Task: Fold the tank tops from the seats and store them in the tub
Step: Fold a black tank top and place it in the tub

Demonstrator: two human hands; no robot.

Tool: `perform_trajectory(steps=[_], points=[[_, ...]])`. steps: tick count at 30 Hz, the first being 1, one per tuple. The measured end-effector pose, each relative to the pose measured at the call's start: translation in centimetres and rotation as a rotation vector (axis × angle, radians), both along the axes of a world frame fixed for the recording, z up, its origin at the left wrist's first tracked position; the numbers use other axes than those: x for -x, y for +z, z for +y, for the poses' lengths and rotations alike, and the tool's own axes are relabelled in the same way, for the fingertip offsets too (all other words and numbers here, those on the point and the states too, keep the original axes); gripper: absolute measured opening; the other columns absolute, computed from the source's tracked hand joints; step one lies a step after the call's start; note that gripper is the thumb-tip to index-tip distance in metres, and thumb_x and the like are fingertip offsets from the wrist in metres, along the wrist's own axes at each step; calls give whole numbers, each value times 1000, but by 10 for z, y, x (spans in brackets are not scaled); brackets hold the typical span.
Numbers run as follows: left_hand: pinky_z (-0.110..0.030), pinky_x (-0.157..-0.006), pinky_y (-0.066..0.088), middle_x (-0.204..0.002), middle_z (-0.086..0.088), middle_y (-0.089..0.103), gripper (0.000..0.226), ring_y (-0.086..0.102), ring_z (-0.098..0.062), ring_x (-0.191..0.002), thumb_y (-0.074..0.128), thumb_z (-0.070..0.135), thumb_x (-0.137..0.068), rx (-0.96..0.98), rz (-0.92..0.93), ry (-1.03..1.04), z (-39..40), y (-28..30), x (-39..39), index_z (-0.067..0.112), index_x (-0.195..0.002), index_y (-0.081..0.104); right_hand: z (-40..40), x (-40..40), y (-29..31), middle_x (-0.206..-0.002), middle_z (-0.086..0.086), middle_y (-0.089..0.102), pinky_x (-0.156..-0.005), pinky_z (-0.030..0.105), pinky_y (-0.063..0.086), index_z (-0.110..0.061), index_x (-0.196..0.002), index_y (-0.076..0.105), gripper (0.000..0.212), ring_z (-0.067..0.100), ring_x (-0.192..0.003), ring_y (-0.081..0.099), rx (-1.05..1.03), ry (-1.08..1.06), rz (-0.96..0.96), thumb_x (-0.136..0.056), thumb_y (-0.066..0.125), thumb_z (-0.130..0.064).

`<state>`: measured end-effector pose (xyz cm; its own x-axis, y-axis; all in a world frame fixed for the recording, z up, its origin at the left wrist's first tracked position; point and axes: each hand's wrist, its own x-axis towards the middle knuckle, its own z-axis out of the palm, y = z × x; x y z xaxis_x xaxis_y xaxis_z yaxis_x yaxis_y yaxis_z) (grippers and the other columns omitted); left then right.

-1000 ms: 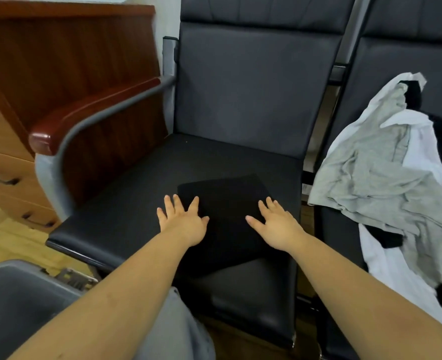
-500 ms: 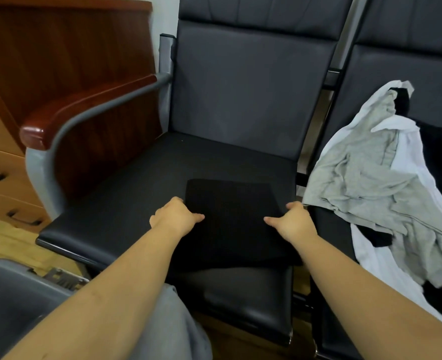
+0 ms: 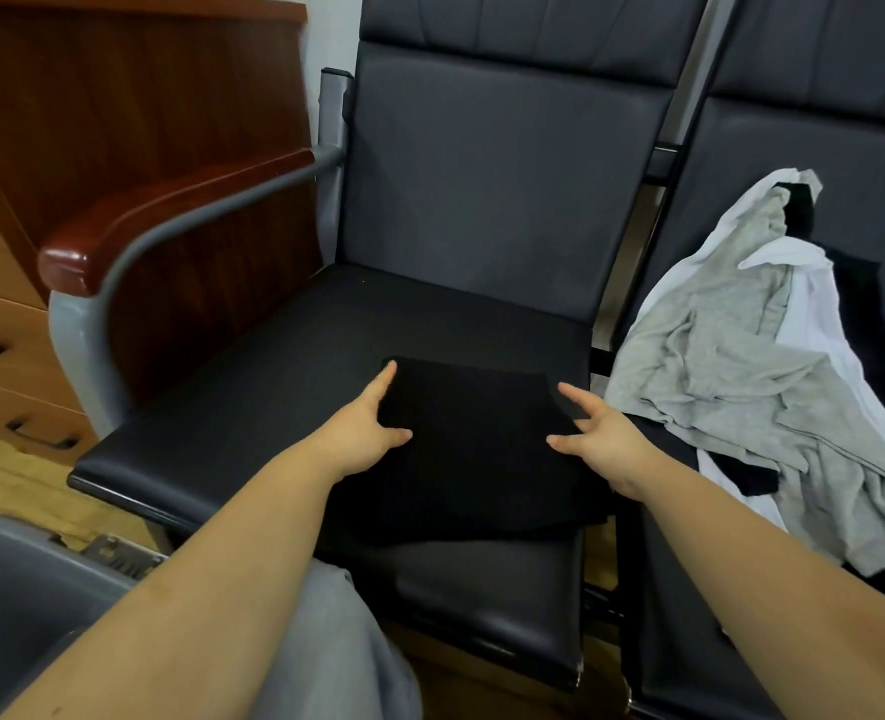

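Observation:
A folded black tank top lies as a flat square on the black seat of the left chair. My left hand holds its left edge, thumb on top and index finger stretched along the side. At the right edge my right hand grips it the same way, thumb on the cloth and fingers at the edge; fingers beneath are hidden. A loose pile of grey, white and black tank tops is heaped on the right seat. The grey tub shows at the lower left.
A wood-topped armrest on a grey metal frame rises left of the seat. Behind it stands a wooden cabinet with drawers. The floor is light wood. My grey-clad knee is below the seat front.
Both hands went from pressing flat on the folded top to its side edges, where they now hold it. The view drew closer to the seat.

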<state>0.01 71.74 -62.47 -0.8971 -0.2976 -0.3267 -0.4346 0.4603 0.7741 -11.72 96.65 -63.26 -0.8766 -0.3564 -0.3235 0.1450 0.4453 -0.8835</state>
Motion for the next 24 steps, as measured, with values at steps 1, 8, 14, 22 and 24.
perform_trajectory(steps=[1, 8, 14, 22, 24], points=[[-35, -97, 48, -157, -4, 24, 78, 48, -24, -128, 59, 22, -95, 18, -14, -59, 0, 1, -2, 46, -151, 10, 2, 0, 0, -137, 9, 54, -101, 35, 46, -25, -142, 44, 66, 24, -123, 54, -21, 45, 23, -87, 61, 7], [-19, -66, 47, -146, -12, 38, 68, 59, -10, -85, 57, 28, -96, 72, -53, -140, 1, 3, -6, 42, -151, 19, 6, -9, 12, -147, 3, 43, -108, 24, 32, -22, -140, 49, 56, 19, -140, 34, -169, 115, 111, -92, 55, 6], [-38, -94, 52, -151, -2, 33, 78, 54, -16, -114, 65, 16, -90, -191, 8, -102, 11, 9, -6, 45, -148, 21, 14, -12, 36, -147, 1, 42, -107, 27, 38, -20, -142, 45, 57, 15, -138, 36, -126, 105, 175, -92, 53, 6], [-42, -92, 54, -157, -8, 22, 86, 58, -13, -105, 67, 6, -88, -236, 72, -86, -9, 48, -23, 41, -150, 19, 13, -26, 85, -142, 2, 48, -98, 14, 31, -18, -144, 42, 58, 15, -137, 37, -191, 146, 350, -92, 55, 5], [-44, -92, 54, -157, -7, 25, 87, 60, -15, -107, 67, 5, -87, -242, 95, -77, -19, 61, -31, 41, -150, 20, 5, -34, 98, -141, 1, 49, -106, 22, 35, -21, -143, 44, 58, 15, -137, 38, -203, 169, 397, -92, 56, 4]])
